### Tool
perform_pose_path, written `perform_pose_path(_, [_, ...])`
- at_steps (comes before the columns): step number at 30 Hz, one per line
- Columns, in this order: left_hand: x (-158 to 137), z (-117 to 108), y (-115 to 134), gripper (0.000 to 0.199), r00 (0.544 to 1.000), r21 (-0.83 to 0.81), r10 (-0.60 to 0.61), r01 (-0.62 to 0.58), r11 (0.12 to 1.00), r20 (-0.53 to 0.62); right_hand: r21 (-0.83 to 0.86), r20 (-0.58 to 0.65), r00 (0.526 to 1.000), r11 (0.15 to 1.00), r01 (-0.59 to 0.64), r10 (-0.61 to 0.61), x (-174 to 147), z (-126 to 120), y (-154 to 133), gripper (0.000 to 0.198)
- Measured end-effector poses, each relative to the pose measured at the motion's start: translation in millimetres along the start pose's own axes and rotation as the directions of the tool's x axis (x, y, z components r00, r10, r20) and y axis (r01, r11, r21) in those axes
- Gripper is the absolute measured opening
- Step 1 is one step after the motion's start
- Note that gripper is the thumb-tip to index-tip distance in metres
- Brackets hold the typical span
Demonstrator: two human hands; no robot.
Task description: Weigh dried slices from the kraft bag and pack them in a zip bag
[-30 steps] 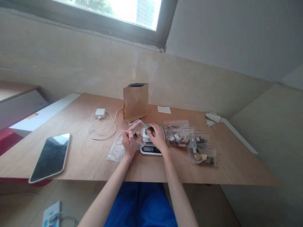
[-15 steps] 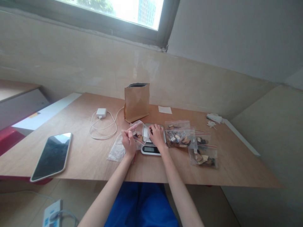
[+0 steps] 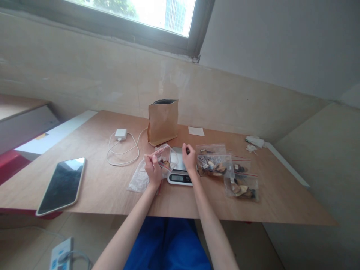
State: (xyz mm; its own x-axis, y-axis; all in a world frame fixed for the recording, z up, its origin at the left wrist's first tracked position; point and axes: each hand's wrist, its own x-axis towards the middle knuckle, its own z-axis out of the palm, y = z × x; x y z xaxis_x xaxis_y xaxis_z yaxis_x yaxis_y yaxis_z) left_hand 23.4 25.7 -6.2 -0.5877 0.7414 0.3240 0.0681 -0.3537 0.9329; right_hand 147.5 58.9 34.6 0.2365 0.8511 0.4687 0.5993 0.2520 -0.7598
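My left hand (image 3: 153, 170) is closed on a clear zip bag (image 3: 169, 160) with brown dried pieces inside; the bag leans over the left side of a kitchen scale (image 3: 177, 179). Above the scale's plate, my right hand (image 3: 189, 159) has its fingers curled around a small dark piece (image 3: 188, 150), too small to name. Beneath the left hand lies another clear plastic bag (image 3: 138, 180). Right of the scale, several zip bags lie together: a large one with brown and pale pieces (image 3: 215, 167) and one nearer the front edge (image 3: 241, 188).
A brown paper pouch (image 3: 163, 122) stands open behind the scale. To the left are a white charger (image 3: 120, 134) with its looped cable and a tablet (image 3: 62, 185). A white paper slip (image 3: 196, 131) and crumpled white scraps (image 3: 255, 141) lie toward the back.
My right hand has moved slightly right and turned, its fingers curling up away from the bag's mouth. The left hand and the zip bag have stayed in place.
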Motion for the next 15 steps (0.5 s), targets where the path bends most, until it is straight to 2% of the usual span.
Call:
perform_pose_path(3, [1, 0, -2, 0.024, 1.0, 0.004, -0.003, 0.003, 1.0, -0.017, 0.254, -0.107, 0.99, 0.965, -0.064, 0.094, 3, 0, -21, 0.042])
perform_pose_path(7, [1, 0, -4, 0.023, 1.0, 0.003, -0.004, 0.004, 1.0, -0.02, 0.475, -0.078, 0.992, 0.878, -0.051, 0.1, 6, 10, -49, 0.043])
perform_pose_path(10, [1, 1, -4, 0.023, 1.0, -0.005, -0.002, 0.002, 1.0, -0.018, 0.507, -0.004, 0.999, 0.861, -0.037, 0.045, 6, 21, -60, 0.041])
perform_pose_path(15, [1, 2, -3, 0.022, 1.0, -0.034, -0.004, 0.004, 0.999, -0.024, 0.451, 0.159, 0.984, 0.893, 0.005, -0.085, 2, 28, -58, 0.035])
